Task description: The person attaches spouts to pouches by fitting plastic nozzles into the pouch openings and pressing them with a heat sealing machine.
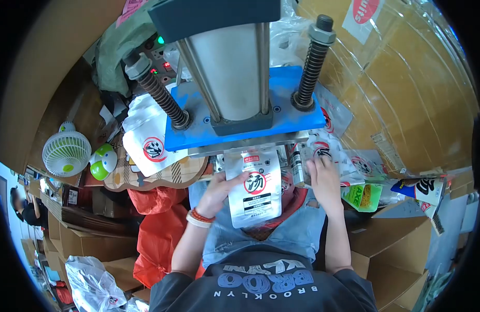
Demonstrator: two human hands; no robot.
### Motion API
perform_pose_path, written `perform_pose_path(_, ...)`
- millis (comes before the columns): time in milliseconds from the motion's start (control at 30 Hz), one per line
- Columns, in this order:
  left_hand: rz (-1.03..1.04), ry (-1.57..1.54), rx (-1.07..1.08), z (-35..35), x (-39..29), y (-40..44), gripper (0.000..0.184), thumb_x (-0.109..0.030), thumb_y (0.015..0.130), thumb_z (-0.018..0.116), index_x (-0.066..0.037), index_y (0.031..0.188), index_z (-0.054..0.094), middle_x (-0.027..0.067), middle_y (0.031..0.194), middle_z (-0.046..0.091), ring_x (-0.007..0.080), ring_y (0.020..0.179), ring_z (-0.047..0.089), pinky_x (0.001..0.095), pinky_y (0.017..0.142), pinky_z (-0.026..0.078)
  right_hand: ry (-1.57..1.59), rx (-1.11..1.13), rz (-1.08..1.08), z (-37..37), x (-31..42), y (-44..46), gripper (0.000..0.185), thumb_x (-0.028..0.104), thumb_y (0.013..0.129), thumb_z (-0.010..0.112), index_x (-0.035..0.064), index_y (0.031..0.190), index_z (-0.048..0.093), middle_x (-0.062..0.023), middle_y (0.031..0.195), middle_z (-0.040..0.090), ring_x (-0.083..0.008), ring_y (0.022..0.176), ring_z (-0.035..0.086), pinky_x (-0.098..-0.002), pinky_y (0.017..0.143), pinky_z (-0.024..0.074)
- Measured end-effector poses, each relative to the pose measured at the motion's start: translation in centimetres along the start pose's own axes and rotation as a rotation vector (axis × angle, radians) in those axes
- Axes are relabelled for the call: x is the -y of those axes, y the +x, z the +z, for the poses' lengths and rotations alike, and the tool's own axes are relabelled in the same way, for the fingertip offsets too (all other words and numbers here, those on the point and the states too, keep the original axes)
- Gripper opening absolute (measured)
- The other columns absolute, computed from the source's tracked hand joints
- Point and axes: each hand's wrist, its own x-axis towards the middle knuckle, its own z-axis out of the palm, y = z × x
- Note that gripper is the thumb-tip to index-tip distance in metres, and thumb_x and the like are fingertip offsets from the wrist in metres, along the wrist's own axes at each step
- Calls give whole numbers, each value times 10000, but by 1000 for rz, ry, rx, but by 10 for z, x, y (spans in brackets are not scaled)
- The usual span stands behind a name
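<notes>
My left hand (217, 195) is closed on the left edge of a white printed pouch (254, 208), its thumb lying across the front. The pouch bears a red circle with a large black character and hangs above my lap. Its top end sits at the metal bar (281, 141) under the blue plate (245, 127) of a press. My right hand (323, 179) is at the right of the press, fingers extended over a pile of similar printed pouches (336, 156). Whether its fingertips pinch one cannot be made out. Beside it, small silvery packets (298, 164) stand near the bar.
More white pouches (151, 148) lie on a patterned board (128, 177) to the left. A small fan (67, 153) stands farther left. Two spring-wrapped posts flank the press cylinder (227, 73). A green packet (365, 196) and open cardboard boxes (396, 249) are at right; red bags (159, 239) hang at left.
</notes>
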Motion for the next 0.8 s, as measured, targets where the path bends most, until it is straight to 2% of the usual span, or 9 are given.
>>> perform_pose_path(67,235,358,-201,-46,-2,5,431,-188,909,680,9,1273,559,148,1188,649,264,1103,608,375,969,462,135,64,-16,-3,1,-12,226,180,984,514,12,1091,620,-168,1066,552,-370,937,570,-441,845,456)
perform_pose_path(133,842,1232,-761,-91,-22,7,596,-366,912,646,-64,1396,476,189,1393,506,366,1292,459,465,1057,370,349,179,5,-15,0,-16,185,156,969,556,17,1072,621,-149,1041,551,-317,938,598,-373,805,493)
perform_pose_path(200,583,1927,-863,-135,-3,5,715,-458,892,613,-85,1460,390,228,1501,356,455,1406,261,520,1124,267,479,224,19,-22,-6,-14,159,119,952,581,18,1066,626,-132,1058,560,-274,951,606,-344,809,496)
perform_pose_path(300,634,1746,-391,-122,-1,-36,703,-349,854,690,-135,1462,408,165,1509,382,395,1395,338,511,1125,289,694,99,-20,-27,-1,-8,154,53,920,622,21,1070,636,-99,1105,572,-198,974,609,-300,819,497)
perform_pose_path(333,816,1634,-489,-134,12,-36,532,-184,831,702,-137,1345,569,155,1290,604,334,1206,573,428,997,460,774,-50,-67,-31,6,-10,176,25,905,637,25,1081,642,-83,1135,576,-166,983,604,-284,825,494)
perform_pose_path(433,669,1179,-659,-117,8,-60,234,3,799,647,-62,1001,745,136,825,720,245,665,687,287,624,519,884,-145,-170,-58,50,-21,238,3,875,664,-8,1112,647,-111,1146,613,-181,1007,610,-306,863,497)
perform_pose_path(600,875,1023,-611,-33,-13,-104,410,125,689,581,-86,996,751,136,933,725,223,802,710,286,628,510,634,-189,-709,-71,107,-25,354,-76,766,681,-34,1116,652,-160,1095,680,-293,1037,666,-378,872,545)
perform_pose_path(633,916,1107,-501,-15,-20,-113,462,160,631,524,-20,999,737,140,948,733,235,842,720,269,728,536,579,-121,-800,-66,115,-23,341,-81,753,673,-31,1090,665,-170,1091,681,-314,1048,667,-389,849,560)
perform_pose_path(800,1090,1123,-8,12,-51,-152,302,53,715,656,-45,990,732,93,982,734,219,866,731,305,701,595,765,74,-983,-110,121,-40,220,32,792,702,29,1011,716,-141,1042,711,-316,1049,678,-431,875,573)
